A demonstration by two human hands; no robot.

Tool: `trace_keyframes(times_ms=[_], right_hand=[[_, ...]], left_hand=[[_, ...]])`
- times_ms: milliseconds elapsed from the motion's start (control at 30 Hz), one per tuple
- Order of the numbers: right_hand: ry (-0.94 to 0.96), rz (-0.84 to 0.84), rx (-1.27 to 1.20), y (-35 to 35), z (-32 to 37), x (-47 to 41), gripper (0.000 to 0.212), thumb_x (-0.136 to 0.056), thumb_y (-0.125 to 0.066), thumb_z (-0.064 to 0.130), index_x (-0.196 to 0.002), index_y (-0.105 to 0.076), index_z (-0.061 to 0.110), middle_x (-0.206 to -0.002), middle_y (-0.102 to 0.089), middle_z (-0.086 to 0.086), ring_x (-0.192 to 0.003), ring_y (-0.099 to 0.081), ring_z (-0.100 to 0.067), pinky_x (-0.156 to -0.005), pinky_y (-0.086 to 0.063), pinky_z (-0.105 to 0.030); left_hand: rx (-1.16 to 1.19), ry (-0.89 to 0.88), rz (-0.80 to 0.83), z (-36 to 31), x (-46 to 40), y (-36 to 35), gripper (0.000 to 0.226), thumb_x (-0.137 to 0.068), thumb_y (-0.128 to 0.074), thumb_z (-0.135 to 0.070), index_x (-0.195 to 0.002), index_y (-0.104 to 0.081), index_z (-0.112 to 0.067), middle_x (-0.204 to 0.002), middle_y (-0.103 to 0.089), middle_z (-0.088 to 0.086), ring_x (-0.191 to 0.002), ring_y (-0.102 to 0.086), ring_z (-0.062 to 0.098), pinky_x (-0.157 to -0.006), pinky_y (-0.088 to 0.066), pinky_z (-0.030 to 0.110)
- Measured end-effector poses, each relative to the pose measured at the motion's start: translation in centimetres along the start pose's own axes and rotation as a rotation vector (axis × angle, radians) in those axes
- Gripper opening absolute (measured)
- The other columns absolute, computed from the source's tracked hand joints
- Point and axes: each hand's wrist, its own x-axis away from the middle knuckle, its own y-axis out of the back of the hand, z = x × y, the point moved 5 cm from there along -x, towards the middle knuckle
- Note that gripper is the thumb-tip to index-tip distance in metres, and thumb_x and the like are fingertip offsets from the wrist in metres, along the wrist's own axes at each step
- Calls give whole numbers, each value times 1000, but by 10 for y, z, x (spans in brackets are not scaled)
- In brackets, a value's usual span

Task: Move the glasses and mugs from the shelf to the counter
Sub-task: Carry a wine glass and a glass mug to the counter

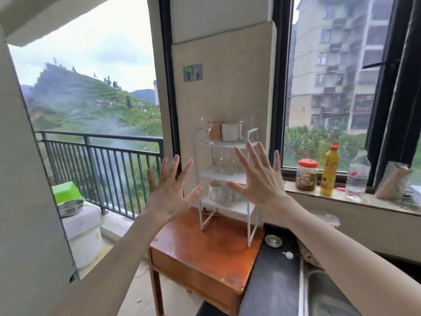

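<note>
Careful: both your left hand (169, 197) and right hand (262, 181) are spread wide and empty before the shelf (224, 176). Its clear glasses (224, 164) crowd together, seemingly touching, so grabbing one may knock a neighbour off.

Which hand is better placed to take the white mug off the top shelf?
Probably the right hand: it is raised in front of the rack, its fingers just below the white mug. The left hand is lower and off to the rack's left. Both are empty.
</note>
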Motion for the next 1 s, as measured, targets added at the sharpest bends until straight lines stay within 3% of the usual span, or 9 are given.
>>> trace_keyframes(times_ms=[333, 533, 733, 900, 1000], right_hand=[[-76, 10, 5, -114, -2, -121, 89, -79, -32, 74, -146, 11, 34, -157, 16, -1, -144, 16, -25, -110, 17, -46], [-227, -12, -50, -166, -8, -201, 83, -85, -37, 65, -147, 6, 31, -158, 10, -5, -145, 11, -25, -116, 5, -41], [-397, -72, -157, -191, -34, -253, 81, -88, -47, 53, -149, -2, 25, -159, -3, -6, -146, -2, -24, -116, -11, -38], [-583, -120, -319, -206, -65, -290, 82, -89, -51, 44, -149, -1, 19, -159, -8, -5, -145, -9, -22, -117, -15, -38], [-660, -195, -494, -212, -84, -308, 80, -89, -52, 38, -149, -3, 14, -157, -12, -7, -144, -13, -24, -116, -18, -41]], left_hand=[[128, -39, 56, 77, -130, -108, 74, -87, -25, -66, -145, 12, -40, -157, 20, -5, -140, 29, 16, -110, 20, 50], [183, -154, 75, 116, -237, -149, 76, -85, -27, -68, -145, 11, -41, -158, 17, -5, -141, 26, 17, -112, 17, 52], [316, -278, -28, 112, -320, -165, 76, -86, -31, -65, -147, 3, -35, -159, 11, -2, -143, 21, 17, -113, 15, 48], [503, -350, -155, 95, -368, -172, 75, -88, -42, -56, -148, -7, -30, -160, 1, -1, -146, 10, 17, -118, 2, 45], [657, -323, -186, 87, -397, -176, 80, -86, -51, -51, -149, -9, -23, -159, -6, 1, -146, 1, 18, -118, -6, 35]])
